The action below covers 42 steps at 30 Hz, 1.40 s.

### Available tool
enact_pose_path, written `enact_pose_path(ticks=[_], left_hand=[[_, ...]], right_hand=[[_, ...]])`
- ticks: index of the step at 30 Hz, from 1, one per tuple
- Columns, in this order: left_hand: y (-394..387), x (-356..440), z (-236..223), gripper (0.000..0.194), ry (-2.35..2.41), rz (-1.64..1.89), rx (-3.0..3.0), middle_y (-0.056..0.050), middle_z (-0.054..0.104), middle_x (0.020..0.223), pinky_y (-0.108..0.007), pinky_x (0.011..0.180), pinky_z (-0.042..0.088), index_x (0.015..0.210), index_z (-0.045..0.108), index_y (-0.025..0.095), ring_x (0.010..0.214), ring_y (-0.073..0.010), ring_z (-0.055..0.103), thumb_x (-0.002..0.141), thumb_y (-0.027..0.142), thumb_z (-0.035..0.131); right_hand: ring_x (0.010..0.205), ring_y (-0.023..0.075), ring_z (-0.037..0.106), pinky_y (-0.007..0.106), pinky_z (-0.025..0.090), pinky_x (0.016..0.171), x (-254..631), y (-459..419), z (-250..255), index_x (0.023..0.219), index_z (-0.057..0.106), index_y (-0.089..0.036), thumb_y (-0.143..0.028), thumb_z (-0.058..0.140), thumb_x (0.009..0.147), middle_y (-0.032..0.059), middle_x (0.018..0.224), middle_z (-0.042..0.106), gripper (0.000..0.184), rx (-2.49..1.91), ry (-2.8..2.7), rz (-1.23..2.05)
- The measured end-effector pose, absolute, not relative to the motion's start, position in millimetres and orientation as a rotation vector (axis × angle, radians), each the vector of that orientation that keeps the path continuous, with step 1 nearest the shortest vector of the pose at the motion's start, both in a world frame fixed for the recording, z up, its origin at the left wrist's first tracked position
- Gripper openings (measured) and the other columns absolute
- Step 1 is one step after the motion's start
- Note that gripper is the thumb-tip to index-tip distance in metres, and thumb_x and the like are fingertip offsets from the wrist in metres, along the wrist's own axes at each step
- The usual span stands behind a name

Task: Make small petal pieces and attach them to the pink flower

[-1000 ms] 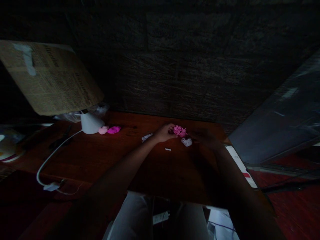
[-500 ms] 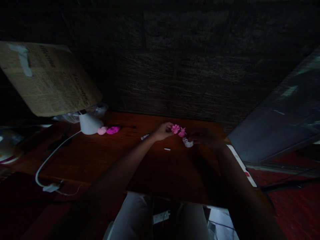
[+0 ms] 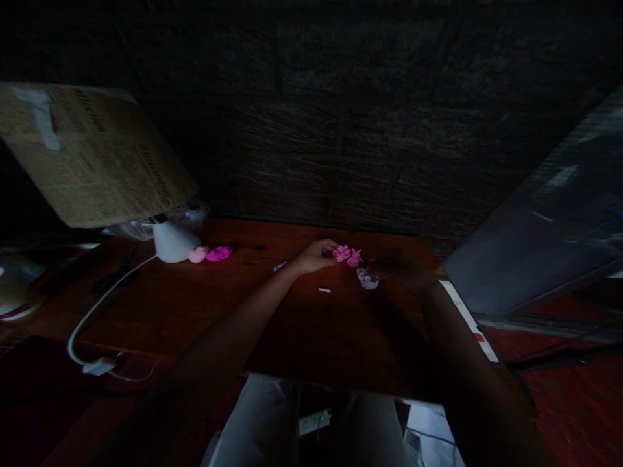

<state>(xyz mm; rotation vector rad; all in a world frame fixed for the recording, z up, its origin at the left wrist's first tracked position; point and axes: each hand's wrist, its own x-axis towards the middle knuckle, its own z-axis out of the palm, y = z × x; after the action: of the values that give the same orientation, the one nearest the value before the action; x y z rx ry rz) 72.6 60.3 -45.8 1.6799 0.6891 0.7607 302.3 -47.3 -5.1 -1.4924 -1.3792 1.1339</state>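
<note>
My left hand is closed, thumb and fingers curved round the left side of a pink ruffled flower that looks like clay. Against the flower's right side sits a second pink lump with pointed tips. My right hand is in deep shadow just right of that lump; its fingers are too dark to read. A crumpled, whitish see-through wrapper lies below the right fingertips. A small white stick rests on the wooden table nearer to me.
A lamp with a newsprint shade stands left, its white cord hanging over the edge. Beside its base lie a pale pink ball and a magenta lump. A phone lies at the right edge. Behind is a dark wall.
The pink flower and my left hand have shifted slightly left. The flower and the second lump show more apart than before. The wrapper has moved a little right and looks more spread.
</note>
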Motion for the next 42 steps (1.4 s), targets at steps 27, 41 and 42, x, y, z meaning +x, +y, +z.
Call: enact_pose_path(ticks=[27,41,42], left_hand=[[60,72,-44,0.034,0.664,0.786,1.707,-0.008,0.075,0.100,-0.038,0.099,0.050,0.095,0.069,0.012,0.094,-0.0161,0.069,0.065,0.012,0.086],[63,75,-51,0.040,0.693,0.809,1.679,-0.005,0.073,0.092,-0.035,0.093,0.051,0.095,0.066,0.012,0.088,-0.0141,0.067,0.060,0.007,0.087],[63,75,-52,0.041,0.698,0.810,1.677,-0.005,0.073,0.093,-0.035,0.093,0.051,0.095,0.066,0.012,0.088,-0.0141,0.067,0.060,0.006,0.087]], right_hand=[[0.067,0.0246,0.068,0.033,0.052,0.061,307,-44,-10,0.073,0.079,-0.018,-0.025,0.079,0.061,0.0068,0.071,0.076,0.014,-1.514,-1.531,0.976],[0.071,0.0271,0.072,0.038,0.060,0.069,295,-38,-21,0.078,0.080,-0.018,-0.034,0.087,0.057,0.0061,0.074,0.077,0.027,-1.467,-1.364,1.001],[0.072,0.0272,0.072,0.039,0.060,0.070,295,-37,-21,0.077,0.080,-0.018,-0.035,0.088,0.056,0.0061,0.073,0.077,0.028,-1.462,-1.355,1.002]])
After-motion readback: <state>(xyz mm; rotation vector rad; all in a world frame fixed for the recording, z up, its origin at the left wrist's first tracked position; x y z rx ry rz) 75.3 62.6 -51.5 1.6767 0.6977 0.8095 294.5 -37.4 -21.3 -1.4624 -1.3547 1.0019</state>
